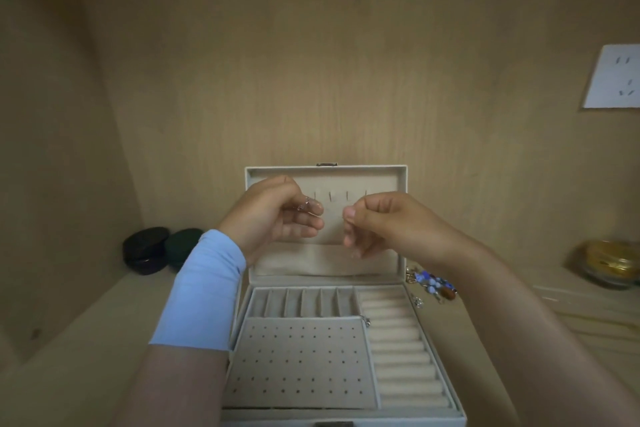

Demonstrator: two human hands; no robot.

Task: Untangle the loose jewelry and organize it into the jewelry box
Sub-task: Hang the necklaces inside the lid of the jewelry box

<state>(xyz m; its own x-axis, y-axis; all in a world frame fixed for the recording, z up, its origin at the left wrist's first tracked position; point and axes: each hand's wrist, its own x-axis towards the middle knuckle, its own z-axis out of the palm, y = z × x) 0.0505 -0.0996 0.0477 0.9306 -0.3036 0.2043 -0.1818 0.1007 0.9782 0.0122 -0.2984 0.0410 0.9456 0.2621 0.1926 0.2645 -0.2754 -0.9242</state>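
From the head camera, two hands are held up side by side in front of a cream, flat, cloth-lined jewelry box (pixel 325 170). The box sits open on a pale wooden counter (pixel 86 340) and its lid stands up against the wooden back wall.

The left hand (pixel 273 215) has its fingers curled, and it pinches a small shiny silver piece of jewelry (pixel 304 205) between thumb and fingertips. A light blue sleeve (pixel 201 291) covers that forearm.

The right hand (pixel 388 222) is close to the left one but does not touch it. Its thumb and first finger are squeezed on a thin strand (pixel 344 217). The strand is too fine to tell what it is, or whether it joins the silver piece.

In the bottom of the box there is a row of narrow slots at the back. In front of them is a flat pad full of little holes (pixel 298 360), and soft rolls (pixel 401 350) fill the right side. A tiny silver thing (pixel 366 321) sits at the pad's back right corner.

A small pile of loose jewelry with blue beads and a brown stone (pixel 434 285) lies on the counter, just beside the box on the right.

Far left sit a round black case (pixel 145 250) and a round dark green case (pixel 183 246), touching each other. Far right is a glass bowl with gold things (pixel 613 263) in it. A white wall socket (pixel 613 80) is above it.
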